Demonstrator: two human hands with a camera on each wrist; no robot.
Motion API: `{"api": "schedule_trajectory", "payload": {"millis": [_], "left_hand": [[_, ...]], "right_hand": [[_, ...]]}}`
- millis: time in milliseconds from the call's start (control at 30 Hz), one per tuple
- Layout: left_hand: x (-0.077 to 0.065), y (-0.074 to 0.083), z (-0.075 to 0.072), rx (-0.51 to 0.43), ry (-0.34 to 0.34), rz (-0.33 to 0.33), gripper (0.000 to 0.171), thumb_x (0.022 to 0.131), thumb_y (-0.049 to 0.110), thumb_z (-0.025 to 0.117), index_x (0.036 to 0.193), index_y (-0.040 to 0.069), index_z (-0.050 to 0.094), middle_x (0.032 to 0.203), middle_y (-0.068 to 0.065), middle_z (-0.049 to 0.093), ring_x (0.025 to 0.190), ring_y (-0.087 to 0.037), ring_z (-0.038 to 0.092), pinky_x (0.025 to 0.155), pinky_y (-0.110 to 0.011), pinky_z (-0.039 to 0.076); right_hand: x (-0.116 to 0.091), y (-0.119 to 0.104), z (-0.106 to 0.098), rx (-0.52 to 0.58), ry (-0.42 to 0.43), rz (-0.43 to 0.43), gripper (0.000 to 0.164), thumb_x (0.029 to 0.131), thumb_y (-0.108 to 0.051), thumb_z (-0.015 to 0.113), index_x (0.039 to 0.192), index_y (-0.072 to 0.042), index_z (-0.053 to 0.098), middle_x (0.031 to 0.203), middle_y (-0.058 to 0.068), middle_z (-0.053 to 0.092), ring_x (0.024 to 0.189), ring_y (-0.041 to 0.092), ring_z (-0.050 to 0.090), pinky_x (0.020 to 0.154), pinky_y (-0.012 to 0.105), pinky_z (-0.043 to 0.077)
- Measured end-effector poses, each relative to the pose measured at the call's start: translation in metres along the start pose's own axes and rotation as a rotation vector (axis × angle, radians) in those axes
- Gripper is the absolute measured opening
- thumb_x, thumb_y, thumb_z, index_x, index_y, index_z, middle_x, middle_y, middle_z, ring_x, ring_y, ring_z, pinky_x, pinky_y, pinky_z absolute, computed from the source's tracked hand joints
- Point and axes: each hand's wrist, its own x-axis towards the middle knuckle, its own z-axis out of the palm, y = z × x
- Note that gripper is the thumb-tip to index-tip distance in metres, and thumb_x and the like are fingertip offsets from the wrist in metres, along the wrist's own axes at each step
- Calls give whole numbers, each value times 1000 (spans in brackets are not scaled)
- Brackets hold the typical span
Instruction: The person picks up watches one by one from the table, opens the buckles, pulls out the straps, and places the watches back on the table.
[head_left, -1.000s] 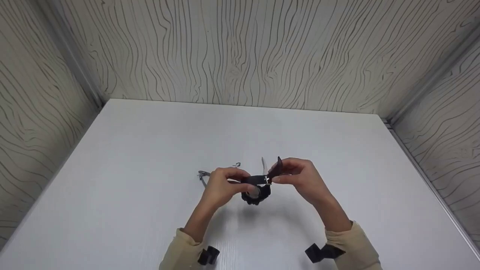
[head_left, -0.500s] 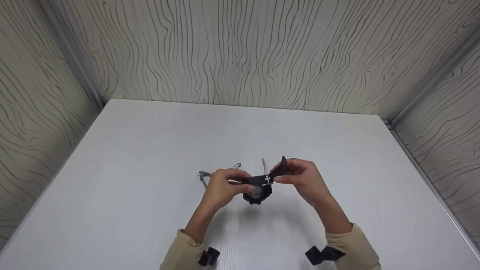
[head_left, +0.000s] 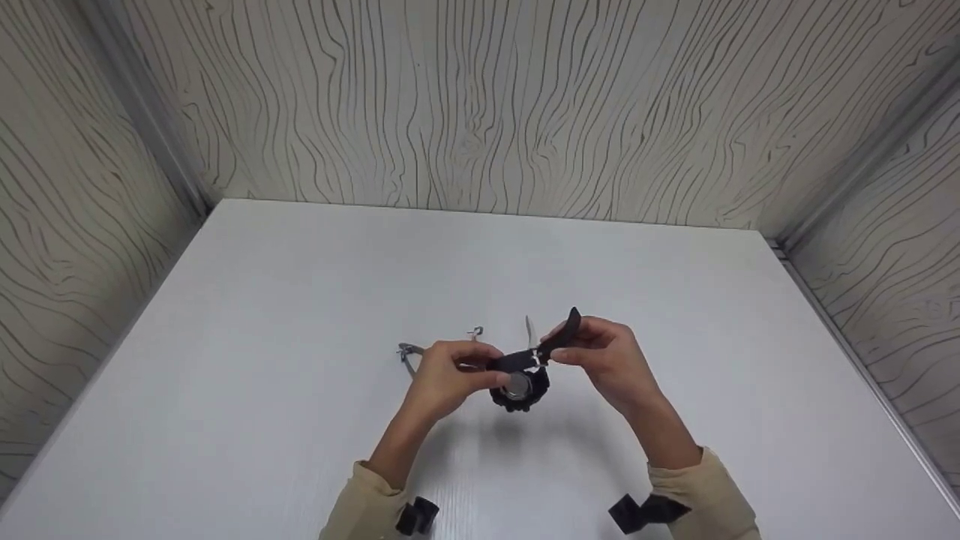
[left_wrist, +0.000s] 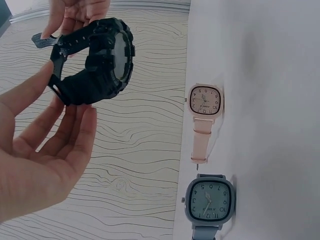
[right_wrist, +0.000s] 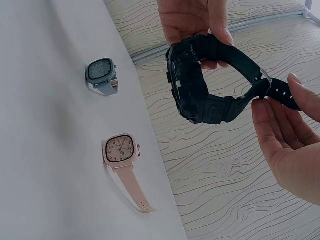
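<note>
Both hands hold a black wristwatch (head_left: 517,387) above the table, its case back turned toward the head camera. My left hand (head_left: 450,376) pinches one band of its strap between thumb and fingers. At the other side, my right hand (head_left: 611,361) pinches the strap's free end (right_wrist: 281,92), which runs through the metal buckle (right_wrist: 266,76). The strap forms a loop, seen side-on in the right wrist view. Whether the buckle pin sits in a hole cannot be made out.
Two more watches lie on the white table (head_left: 300,285) beyond the hands: one pink (left_wrist: 205,100) and one blue-grey (left_wrist: 210,200). In the head view the hands partly hide them. Wood-patterned panels (head_left: 465,105) enclose the table at the back and sides.
The black watch has shifted slightly right, and more of its round case back shows. My right hand has drawn the strap's free end a little to the right.
</note>
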Motion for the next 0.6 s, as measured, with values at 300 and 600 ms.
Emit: {"api": "schedule_trajectory", "payload": {"millis": [300,600], "left_hand": [[0,7,-4,11,1,26,25,74,17,76,97,8,70,91,-2,64,87,-18,61,77,-28,51],[2,25,-3,30,81,129,18,79,14,72,95,6,69,92,-3,65,89,-21,61,79,-30,50]], "right_hand": [[1,0,0,-128,20,13,28,71,3,73,95,13,61,87,13,64,82,26,63,77,35,51],[2,-1,1,-175,32,25,26,70,2,74,93,8,63,86,13,64,80,26,61,76,37,51]]}}
